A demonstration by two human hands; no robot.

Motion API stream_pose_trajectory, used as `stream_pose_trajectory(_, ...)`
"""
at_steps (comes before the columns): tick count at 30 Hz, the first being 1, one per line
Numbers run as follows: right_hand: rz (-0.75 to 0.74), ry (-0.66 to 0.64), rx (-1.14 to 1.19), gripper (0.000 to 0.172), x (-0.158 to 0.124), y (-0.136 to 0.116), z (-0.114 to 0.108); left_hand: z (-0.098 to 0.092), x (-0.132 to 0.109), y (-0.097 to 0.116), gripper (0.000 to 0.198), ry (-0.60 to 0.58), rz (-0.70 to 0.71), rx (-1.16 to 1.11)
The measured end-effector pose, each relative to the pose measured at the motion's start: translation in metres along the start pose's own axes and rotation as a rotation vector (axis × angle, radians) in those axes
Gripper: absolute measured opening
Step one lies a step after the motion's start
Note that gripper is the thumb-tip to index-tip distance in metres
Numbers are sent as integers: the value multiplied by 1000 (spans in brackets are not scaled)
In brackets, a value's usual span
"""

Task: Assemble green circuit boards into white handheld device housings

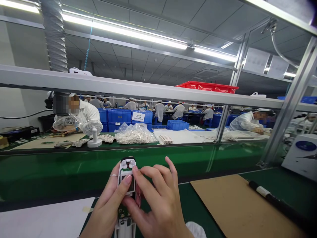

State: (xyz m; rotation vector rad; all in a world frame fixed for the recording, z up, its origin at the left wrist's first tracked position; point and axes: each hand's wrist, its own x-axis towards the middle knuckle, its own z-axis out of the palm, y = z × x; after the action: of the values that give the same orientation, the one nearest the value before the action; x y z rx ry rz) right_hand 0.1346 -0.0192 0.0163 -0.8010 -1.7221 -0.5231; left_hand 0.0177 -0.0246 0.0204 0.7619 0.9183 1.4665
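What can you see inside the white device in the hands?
Inside the white device, green board shows near the top and lower down, with a dark panel between. The left hand and right hand cover part of the middle; anything under them cannot be seen.

A white fan stands near a plastic bag of small white parts, with blue crates behind.

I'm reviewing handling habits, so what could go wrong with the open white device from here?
The open white device might slip, as the left hand and right hand seem to be its only support. Bare fingertips at the exposed green circuit board could leave marks or static. The left thumb, over the dark panel, may smudge it.
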Motion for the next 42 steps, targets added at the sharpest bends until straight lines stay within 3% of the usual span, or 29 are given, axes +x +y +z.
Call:
stream_pose_trajectory(9, 4, -31, 15, 29, 0, 1, -2, -5, 1, 4, 66, -42, -97, -116)
stream_pose_trajectory(19, 40, -12, 32, 29, 0, 0, 0, -3, 3, 0, 68, -33, -20, -48)
stream_pose_trajectory(24, 78, 18, 53, 28, -1, -1, 2, -4, 1, 2, 76, -42, -10, 7)
stream_pose_trajectory(31, 88, -20, 54, 26, -3, -1, 1, -8, 6, 0, 69, -90, -50, -6)
stream_pose_trajectory(34, 149, -122, 134, 37, -5, 5, 4, -5, 9, 1, 63, -112, -17, 12)
stream_pose_trajectory(36, 274, -226, 292, 48, -7, 12, 8, -4, 12, 4, 44, -119, 28, 13)
stream_pose_trajectory(38, 455, -353, 484, 39, -9, 19, 14, -4, 18, 7, 29, -154, 75, 22)
stream_pose_trajectory(40, 611, -514, 672, 24, -11, 25, 20, -8, 24, 10, 27, -179, 103, 36)
stream_pose_trajectory(42, 705, -670, 882, 25, -13, 26, 27, -13, 29, 9, 26, -200, 104, 58)
